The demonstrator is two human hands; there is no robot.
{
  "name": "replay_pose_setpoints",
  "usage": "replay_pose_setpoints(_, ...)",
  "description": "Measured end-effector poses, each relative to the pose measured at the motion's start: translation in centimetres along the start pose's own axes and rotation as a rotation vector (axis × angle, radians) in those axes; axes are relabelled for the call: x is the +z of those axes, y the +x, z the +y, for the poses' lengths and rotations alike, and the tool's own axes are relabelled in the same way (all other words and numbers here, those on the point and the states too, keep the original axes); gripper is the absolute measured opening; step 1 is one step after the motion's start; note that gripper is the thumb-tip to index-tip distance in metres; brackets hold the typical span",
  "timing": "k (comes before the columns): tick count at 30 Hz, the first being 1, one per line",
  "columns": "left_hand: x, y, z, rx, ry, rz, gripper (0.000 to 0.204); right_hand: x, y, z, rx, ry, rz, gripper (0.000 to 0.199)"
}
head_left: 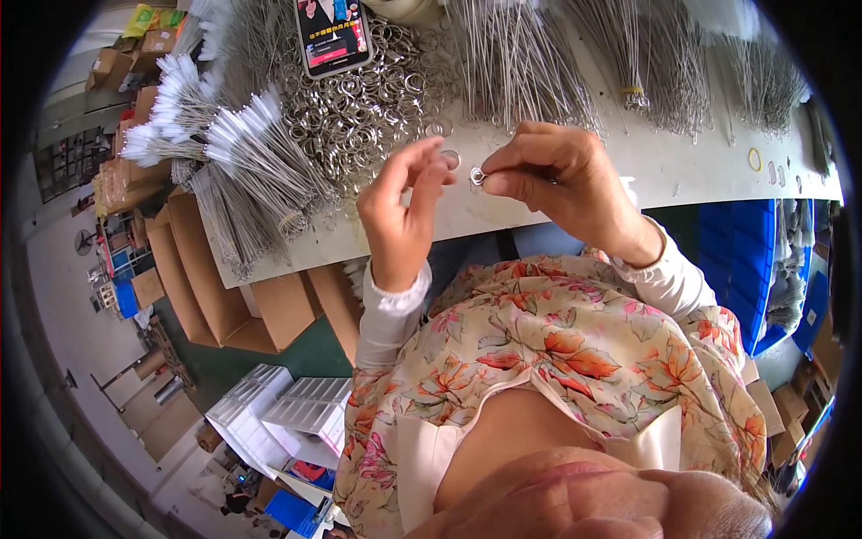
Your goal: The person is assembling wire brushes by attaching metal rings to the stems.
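Over the near part of the table (pixel 620 166), my left hand (pixel 400 211) is raised with thumb and forefinger drawn together at a shiny metal split ring (pixel 451 160). The ring shows at the fingertips. Facing it from the right, my right hand (pixel 570 180) pinches small metal wire loops (pixel 477 176) between thumb and fingers; what lies behind them is mostly hidden in the hand. A narrow gap separates the ring from the loops. Just beyond my left hand spreads a large heap of metal rings (pixel 350 117).
A phone (pixel 334 36) rests on the ring heap. Bundles of thin wire brushes with white bristles (pixel 260 135) lie at left. More wire bundles (pixel 521 63) line the far side. Cardboard boxes (pixel 233 296) stand below the left edge, a blue crate (pixel 736 260) at right.
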State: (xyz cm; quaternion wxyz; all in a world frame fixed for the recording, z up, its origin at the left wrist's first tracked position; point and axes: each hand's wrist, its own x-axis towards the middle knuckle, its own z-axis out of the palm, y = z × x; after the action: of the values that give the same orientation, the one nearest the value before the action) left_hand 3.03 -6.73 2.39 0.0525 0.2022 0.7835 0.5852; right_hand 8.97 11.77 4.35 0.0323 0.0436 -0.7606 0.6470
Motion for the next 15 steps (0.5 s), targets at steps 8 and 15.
replay_pose_setpoints(8,0.2,-1.6,1.5,0.136,-0.086,0.012,0.014,1.0,0.1,-0.8,0.012,0.042,0.052,0.011)
replay_pose_setpoints(15,1.2,-2.0,2.0,0.114,-0.149,0.022,0.011,1.4,-0.6,-0.9,-0.018,0.098,0.121,0.009)
